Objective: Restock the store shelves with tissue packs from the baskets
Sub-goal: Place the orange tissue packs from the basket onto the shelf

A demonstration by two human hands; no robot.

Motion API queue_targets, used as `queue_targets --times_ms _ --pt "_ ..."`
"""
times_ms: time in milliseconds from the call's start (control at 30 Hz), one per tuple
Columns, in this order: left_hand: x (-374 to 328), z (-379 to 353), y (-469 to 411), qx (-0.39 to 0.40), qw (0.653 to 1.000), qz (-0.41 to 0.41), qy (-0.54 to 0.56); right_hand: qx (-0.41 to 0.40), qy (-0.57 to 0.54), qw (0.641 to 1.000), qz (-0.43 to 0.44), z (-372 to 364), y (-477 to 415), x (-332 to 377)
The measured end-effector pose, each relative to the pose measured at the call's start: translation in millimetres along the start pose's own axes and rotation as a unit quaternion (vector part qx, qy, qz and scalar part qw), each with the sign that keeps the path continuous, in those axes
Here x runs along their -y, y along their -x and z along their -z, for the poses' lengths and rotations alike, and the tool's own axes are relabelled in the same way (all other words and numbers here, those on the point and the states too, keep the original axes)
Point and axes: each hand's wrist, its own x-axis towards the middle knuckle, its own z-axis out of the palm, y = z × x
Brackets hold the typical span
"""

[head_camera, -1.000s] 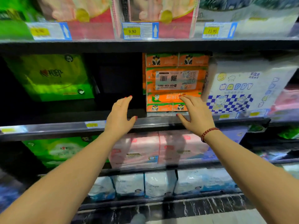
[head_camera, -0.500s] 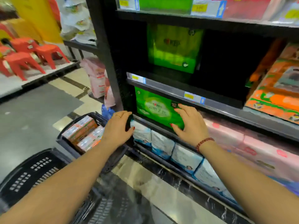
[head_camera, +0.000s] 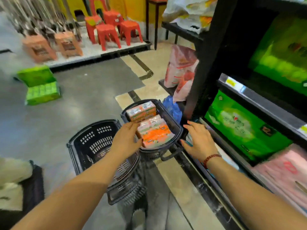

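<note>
- Head camera looks down at the floor beside the black metal shelving unit [head_camera: 209,55], and both bare arms are stretched out ahead.
- The black plastic slotted basket [head_camera: 172,121] sits on the floor against the foot of the shelving, with its loop handle [head_camera: 171,154] folded down toward the person.
- Two packs lie inside it. The near orange-and-white plastic-wrapped tissue pack [head_camera: 156,132] is tilted up on the near rim, and the far orange tissue pack [head_camera: 141,112] lies just behind it, touching.
- The left hand [head_camera: 126,138] is at the near pack's left edge, fingers straight and laid along its side, thumb down by the front corner. It is released, not wrapped round the pack.
- The right hand [head_camera: 198,140] hovers just past the basket's right rim, in front of the lowest shelf. Its fingers are spread and relaxed, grasping nothing, and there is a red bead bracelet [head_camera: 211,159] at the wrist.
- A second black slotted basket [head_camera: 98,141] stands just left of the first, under the left forearm.
- On the shelf to the right stands a large green tissue pack [head_camera: 245,128], with soft pink packs [head_camera: 282,173] just beside it.
- A blue plastic bag [head_camera: 172,108] is tucked between the basket and the upright.
- Farther off, a green carton [head_camera: 40,85] sits on the grey floor and red plastic stools [head_camera: 108,34] stand on a low platform, all blurred.
</note>
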Motion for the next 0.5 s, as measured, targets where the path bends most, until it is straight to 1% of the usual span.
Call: queue_targets --times_ms 133,267,500 --pt "41 5 -11 0.008 1.000 0.021 0.008 0.020 -0.009 1.000 0.009 -22 -41 25" --pt "67 4 -33 0.008 0.999 0.028 0.013 0.044 -0.021 0.999 0.003 -43 -77 32" --pt "89 -21 -87 0.036 0.997 0.056 0.043 0.080 -0.044 0.995 -0.025 -82 -133 10"
